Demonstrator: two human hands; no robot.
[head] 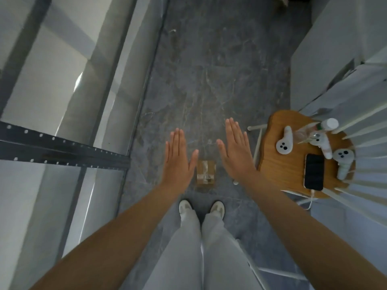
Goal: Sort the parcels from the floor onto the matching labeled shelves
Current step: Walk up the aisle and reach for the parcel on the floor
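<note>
Both hands flat and empty above one parcel on the floor

A small taped cardboard parcel [206, 172] lies on the grey floor [209, 80] just ahead of the person's shoes [202, 208] — in this view between the left hand [179, 158] and the right hand [235, 152]. Each hand is spread flat, fingers straight and together, gripping nothing. The parcel's long axis runs away from the feet. Neither hand looks clearly nearer. The metal shelf rack [62, 146] stands to the left — a straight-down reach seems next.
</note>
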